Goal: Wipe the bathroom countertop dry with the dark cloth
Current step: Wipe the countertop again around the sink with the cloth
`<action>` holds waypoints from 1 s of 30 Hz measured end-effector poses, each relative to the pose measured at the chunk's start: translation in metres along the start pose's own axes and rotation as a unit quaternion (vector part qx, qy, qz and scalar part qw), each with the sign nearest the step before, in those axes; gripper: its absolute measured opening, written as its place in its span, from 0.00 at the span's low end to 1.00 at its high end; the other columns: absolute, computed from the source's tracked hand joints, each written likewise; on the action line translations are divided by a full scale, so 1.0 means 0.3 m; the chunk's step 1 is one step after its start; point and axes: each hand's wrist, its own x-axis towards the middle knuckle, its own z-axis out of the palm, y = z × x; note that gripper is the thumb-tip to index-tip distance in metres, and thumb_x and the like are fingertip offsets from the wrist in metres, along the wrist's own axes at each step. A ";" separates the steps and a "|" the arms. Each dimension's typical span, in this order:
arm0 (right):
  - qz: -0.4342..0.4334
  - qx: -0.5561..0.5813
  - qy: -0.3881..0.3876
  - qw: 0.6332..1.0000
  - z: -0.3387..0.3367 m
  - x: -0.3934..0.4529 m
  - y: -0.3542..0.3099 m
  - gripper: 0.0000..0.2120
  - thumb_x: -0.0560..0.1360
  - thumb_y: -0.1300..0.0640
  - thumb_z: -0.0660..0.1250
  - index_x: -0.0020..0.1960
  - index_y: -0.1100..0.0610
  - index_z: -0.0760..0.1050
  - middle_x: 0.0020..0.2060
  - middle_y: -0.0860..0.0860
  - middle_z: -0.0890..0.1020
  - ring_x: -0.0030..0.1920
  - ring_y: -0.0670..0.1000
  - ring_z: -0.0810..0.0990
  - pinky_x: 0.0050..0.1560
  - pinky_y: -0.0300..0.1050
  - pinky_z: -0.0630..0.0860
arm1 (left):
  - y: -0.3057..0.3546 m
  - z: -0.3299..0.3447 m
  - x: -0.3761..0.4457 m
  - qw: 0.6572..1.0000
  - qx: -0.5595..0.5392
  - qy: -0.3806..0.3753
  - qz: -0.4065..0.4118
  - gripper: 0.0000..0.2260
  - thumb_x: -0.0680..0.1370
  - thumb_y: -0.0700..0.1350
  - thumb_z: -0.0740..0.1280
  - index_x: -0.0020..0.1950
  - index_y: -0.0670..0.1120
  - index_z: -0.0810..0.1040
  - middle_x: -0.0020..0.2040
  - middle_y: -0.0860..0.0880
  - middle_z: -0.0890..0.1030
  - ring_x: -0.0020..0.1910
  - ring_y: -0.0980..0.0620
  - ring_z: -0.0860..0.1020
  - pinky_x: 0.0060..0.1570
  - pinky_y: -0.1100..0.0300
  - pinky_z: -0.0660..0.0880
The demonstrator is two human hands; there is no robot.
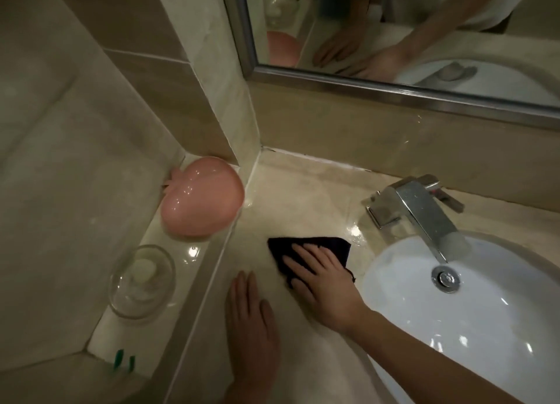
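Observation:
The dark cloth [283, 246] lies flat on the beige marble countertop [297, 197], left of the white basin. My right hand [321, 279] presses down on it with straight, spread fingers, covering its near part. Flat on the bare counter, nearer the front edge and just left of the cloth, rests my left hand [251, 318], fingers straight and not touching the cloth. Wet glints show on the counter near the tap.
A white basin [485, 328] with a chrome tap [421, 209] fills the right. A raised side ledge on the left carries a pink apple-shaped container [201, 199], a glass dish with soap [142, 281] and green items [122, 361]. A mirror [394, 24] hangs behind.

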 end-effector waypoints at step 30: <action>0.218 -0.013 0.184 0.958 -0.085 0.426 0.228 0.24 0.81 0.46 0.60 0.73 0.57 0.71 0.75 0.54 0.70 0.75 0.56 0.65 0.78 0.52 0.58 | -0.018 0.066 0.034 0.991 0.010 0.129 0.016 0.21 0.77 0.42 0.55 0.63 0.38 0.81 0.67 0.39 0.78 0.66 0.40 0.74 0.64 0.46 0.69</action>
